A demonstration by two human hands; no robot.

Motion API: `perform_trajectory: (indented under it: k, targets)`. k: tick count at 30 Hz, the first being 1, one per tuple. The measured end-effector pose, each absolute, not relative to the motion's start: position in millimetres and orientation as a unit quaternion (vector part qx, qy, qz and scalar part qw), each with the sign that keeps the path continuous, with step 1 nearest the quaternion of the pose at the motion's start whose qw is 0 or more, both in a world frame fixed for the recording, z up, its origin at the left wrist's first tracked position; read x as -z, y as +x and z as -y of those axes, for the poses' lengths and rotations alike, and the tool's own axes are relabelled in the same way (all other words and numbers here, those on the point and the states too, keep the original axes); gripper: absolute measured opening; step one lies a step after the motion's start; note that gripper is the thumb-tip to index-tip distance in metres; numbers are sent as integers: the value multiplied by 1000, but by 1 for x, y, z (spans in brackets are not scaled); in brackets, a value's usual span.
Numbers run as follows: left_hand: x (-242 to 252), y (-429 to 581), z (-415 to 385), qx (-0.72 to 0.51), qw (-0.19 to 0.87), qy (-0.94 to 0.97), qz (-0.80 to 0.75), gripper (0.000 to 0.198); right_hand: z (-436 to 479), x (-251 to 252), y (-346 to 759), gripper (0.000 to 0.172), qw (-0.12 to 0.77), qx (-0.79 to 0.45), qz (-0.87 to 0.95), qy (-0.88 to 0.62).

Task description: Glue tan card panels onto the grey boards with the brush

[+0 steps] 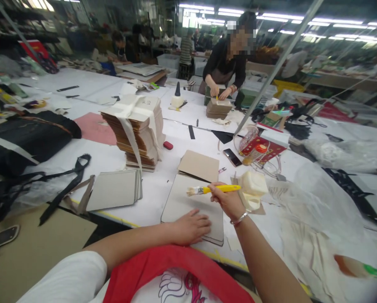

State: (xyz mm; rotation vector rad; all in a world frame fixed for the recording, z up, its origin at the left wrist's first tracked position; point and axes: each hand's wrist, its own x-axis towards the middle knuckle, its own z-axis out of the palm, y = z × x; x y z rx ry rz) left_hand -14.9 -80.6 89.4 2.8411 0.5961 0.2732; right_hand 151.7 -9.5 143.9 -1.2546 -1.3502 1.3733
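Note:
My right hand [225, 198] grips a paintbrush [228, 188] by its yellow handle, with the bristles pointing left above a grey board. That board [182, 198] tops a small stack at the table's front edge. Flat on its near part lies my left hand [192, 227], fingers stretched out and holding nothing. Just behind the stack is a tan board [199, 165], partly over a darker one. Right of my right hand stands a cream-coloured glue container [253, 185]. More grey boards [112, 189] lie fanned to the left.
A tall bundle of boards [144, 126] tied with white strips stands at the back left. A phone [232, 157] and a red box [264, 145] lie to the right. Across the table a co-worker [228, 63] bends over another board stack [218, 110]. A slanted metal pole [277, 69] rises mid-right.

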Motion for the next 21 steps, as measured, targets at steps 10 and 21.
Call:
perform_trajectory:
  k: [10,21]
  targets:
    - [-87,-14,80,-92,168,959,-209,31,-28,-124,83,26,184,-565,680,-428]
    - [-73,-14,80,-120,204,947,-219,36,-26,-122,182,27,324,-272,610,-670]
